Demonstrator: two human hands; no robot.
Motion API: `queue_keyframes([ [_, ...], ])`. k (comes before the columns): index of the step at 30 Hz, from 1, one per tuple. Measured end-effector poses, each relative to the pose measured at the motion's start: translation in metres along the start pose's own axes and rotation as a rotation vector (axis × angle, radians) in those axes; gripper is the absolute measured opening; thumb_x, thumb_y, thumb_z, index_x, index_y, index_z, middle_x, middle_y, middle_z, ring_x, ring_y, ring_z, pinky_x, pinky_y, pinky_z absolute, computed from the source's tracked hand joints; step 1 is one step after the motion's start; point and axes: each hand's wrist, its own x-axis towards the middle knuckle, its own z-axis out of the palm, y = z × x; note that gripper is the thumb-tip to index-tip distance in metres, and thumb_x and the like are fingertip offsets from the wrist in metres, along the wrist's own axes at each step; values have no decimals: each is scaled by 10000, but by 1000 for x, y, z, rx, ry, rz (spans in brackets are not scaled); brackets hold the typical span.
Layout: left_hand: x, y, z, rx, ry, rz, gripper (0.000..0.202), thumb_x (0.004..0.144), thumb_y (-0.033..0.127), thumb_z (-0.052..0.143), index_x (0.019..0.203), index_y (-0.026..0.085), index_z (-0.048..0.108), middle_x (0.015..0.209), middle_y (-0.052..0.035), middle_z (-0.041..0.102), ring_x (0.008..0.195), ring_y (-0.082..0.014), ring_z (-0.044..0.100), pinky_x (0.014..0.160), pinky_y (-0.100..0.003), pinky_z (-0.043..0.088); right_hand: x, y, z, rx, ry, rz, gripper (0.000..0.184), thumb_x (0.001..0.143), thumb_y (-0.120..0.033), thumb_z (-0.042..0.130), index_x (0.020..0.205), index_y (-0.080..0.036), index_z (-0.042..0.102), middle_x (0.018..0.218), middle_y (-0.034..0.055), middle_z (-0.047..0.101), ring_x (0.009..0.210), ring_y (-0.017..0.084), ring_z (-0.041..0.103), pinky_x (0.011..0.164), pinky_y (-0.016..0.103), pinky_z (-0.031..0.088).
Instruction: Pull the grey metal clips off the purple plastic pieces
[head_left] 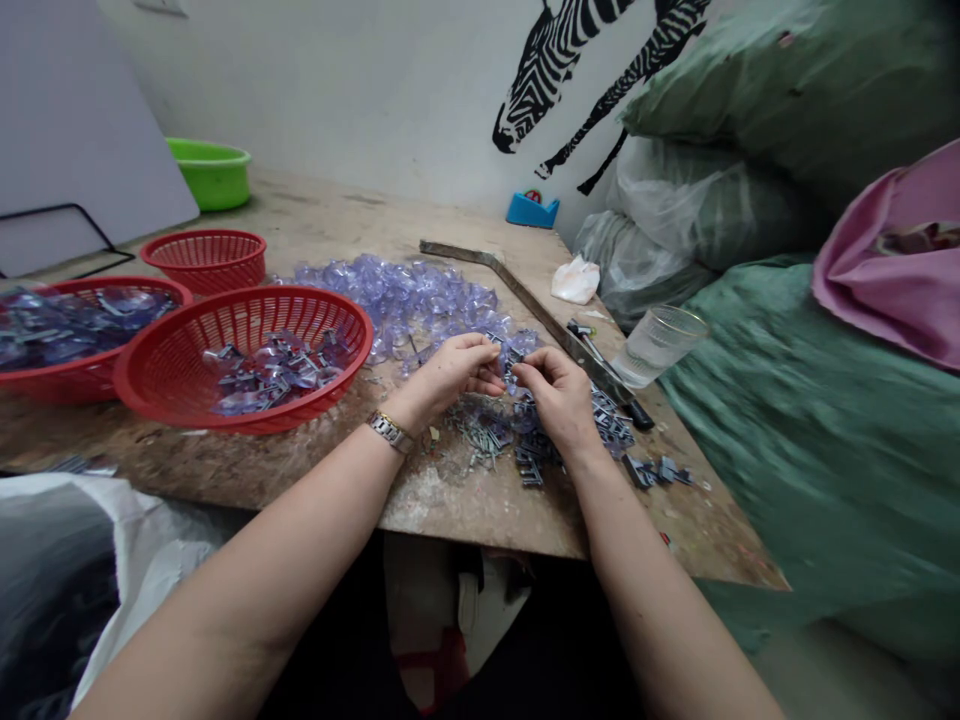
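My left hand (466,366), with a metal watch (391,431) on its wrist, is closed, thumb and fingers curled toward my right hand. My right hand (561,392) pinches with thumb and forefinger. Between the two sits a small clear purple plastic piece (513,378) with a grey part against it, held by both; its exact outline blurs into the pile behind. Beneath my right hand lies a heap of small grey plastic parts (531,450). Thin metal pins (484,440) are scattered below my left hand. A pile of clear purple pieces (409,300) spreads out beyond both hands.
To the left, a red basket (150,375) holds purple-and-grey pieces, beside two more red baskets. A bent metal bar (529,300) crosses the table on the right, near a glass of water (658,345). Green sacks (810,430) crowd the right edge. A green basin (217,180) stands farther back.
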Motion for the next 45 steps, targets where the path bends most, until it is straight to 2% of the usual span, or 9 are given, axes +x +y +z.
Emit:
queue_keyframes([
  [6,2,-4,-1,113,-11,25,173,914,240,518,775,139,494,682,14,563,544,-87,626,563,-223,546,1,2,0,7,-33,-10,171,756,-335,613,664,-205,553,619,-33,552,610,133,492,631,282,379],
  [9,2,-7,-4,157,-55,55,256,850,357,642,813,147,500,720,18,555,600,-86,627,599,-226,544,0,1,0,-3,-39,-13,178,766,-341,606,667,-203,554,614,-35,537,598,127,467,614,279,361],
  [12,2,-10,-6,190,-93,80,318,788,399,702,817,152,504,744,21,547,655,-88,618,637,-236,541,0,1,0,-8,-39,-18,183,764,-343,608,663,-201,554,615,-35,531,600,125,461,605,277,354],
  [16,2,-10,-7,234,-78,131,277,783,368,678,768,139,523,772,4,552,733,-95,590,655,-230,525,1,1,0,18,-35,0,183,756,-346,616,664,-201,554,619,-33,537,612,128,484,621,276,375],
  [21,4,-10,-6,291,-69,214,218,804,328,645,760,137,550,755,-15,595,727,-107,601,572,-190,487,2,-1,-1,145,-20,66,199,725,-371,641,670,-205,546,611,-37,534,610,131,515,621,276,415],
  [29,7,-11,-5,87,-17,74,215,879,240,613,730,137,497,624,18,585,554,-73,613,598,-211,540,4,-3,-1,175,61,100,197,692,-376,654,681,-209,548,591,-37,550,591,133,529,602,271,432],
  [35,5,-5,-1,29,36,15,197,911,188,568,737,134,492,599,28,581,496,-67,605,552,-191,542,3,-1,0,121,13,52,193,721,-363,642,658,-206,549,594,-34,557,587,132,530,607,275,418],
  [40,2,-2,1,41,37,1,186,925,157,532,744,130,497,598,21,587,493,-70,608,543,-193,542,1,1,1,71,0,29,182,740,-354,629,671,-204,554,607,-32,564,602,137,529,628,281,409],
  [45,3,-5,-1,64,8,35,195,906,199,582,743,132,498,598,26,582,507,-72,614,559,-198,551,0,-1,1,11,12,12,178,751,-347,617,665,-205,555,608,-34,558,602,132,502,623,277,385],
])
